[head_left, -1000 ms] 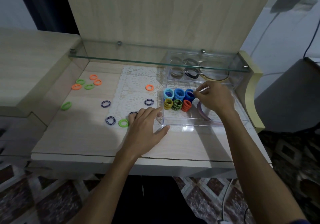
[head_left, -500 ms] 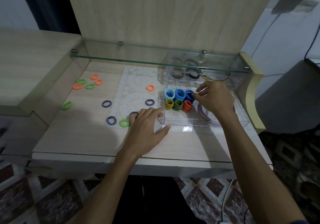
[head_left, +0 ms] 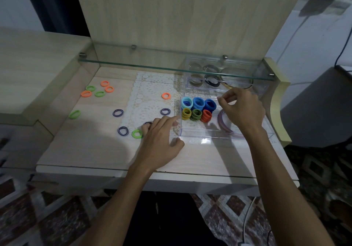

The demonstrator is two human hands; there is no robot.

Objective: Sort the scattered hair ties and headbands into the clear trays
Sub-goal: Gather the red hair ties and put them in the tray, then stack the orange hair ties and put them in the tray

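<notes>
Hair ties lie scattered on the wooden desk (head_left: 91, 150), mostly left of the near clear tray (head_left: 207, 131). Flat on the surface there are four orange ones: three in the far-left cluster (head_left: 105, 83) and one (head_left: 166, 95) on the lace mat (head_left: 150, 93). There are four green ones: two in that cluster (head_left: 90, 88), one oval alone at the left (head_left: 74, 114) with its long axis running near-left to far-right, and one (head_left: 137, 134) just beside the left hand (head_left: 162, 143). Four dark purple striped ties show: three in the open (head_left: 118, 112) and a fourth partly under the left fingers.

Inside the near tray, six bunches stand on edge in two rows of three, openings facing the viewer: blue shades in the far row (head_left: 198, 103) and yellow, green-black and orange in the near row (head_left: 196, 114). A pale purple headband (head_left: 222, 123) curves along the tray's right part, partly hidden. A second tray (head_left: 226, 85) sits farther back under the glass shelf (head_left: 152, 66), holding dark and tan bands.

The left hand rests palm down on the desk, fingers spread, forefinger touching the tray's left wall. The right hand (head_left: 242, 110) hovers over the tray, thumb and forefinger pressed together; whether they pinch anything cannot be told.
</notes>
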